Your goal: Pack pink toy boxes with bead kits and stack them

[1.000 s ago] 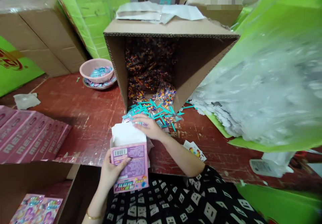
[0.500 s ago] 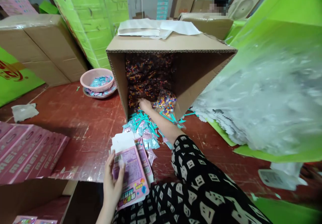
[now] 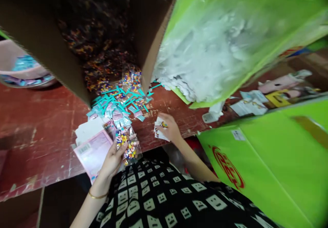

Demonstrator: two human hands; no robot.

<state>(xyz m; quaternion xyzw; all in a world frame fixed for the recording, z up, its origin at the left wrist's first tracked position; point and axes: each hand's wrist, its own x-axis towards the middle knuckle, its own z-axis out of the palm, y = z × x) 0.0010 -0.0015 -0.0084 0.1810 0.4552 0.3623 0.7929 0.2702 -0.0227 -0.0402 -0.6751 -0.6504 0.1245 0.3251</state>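
My left hand [image 3: 114, 158] is closed on a clear plastic bag [image 3: 130, 146] of small multicoloured pieces. Under and beside that hand lies a flattened pink and purple printed box [image 3: 93, 152] with white flaps. Between the fingers of my right hand [image 3: 169, 127] are a few white printed cards [image 3: 159, 132], held low over the table. Past both hands, teal plastic sticks [image 3: 115, 99] are heaped with small blue and pink packets [image 3: 120, 117] at the mouth of a big cardboard box [image 3: 151, 60]. More bags of coloured pieces [image 3: 99, 70] fill its inside.
A pink basin [image 3: 10, 55] of blue packets stands on a metal dish at the left. On the right, a green bag [image 3: 246, 67] holds white sheets under clear plastic. A green carton [image 3: 246, 159] sits nearer me, and loose cards [image 3: 249, 105] lie behind it.
My right hand has come out of the cardboard box and moved right, now holding cards. My left hand now grips a bag of coloured pieces above the flattened box. The view has swung right and down.
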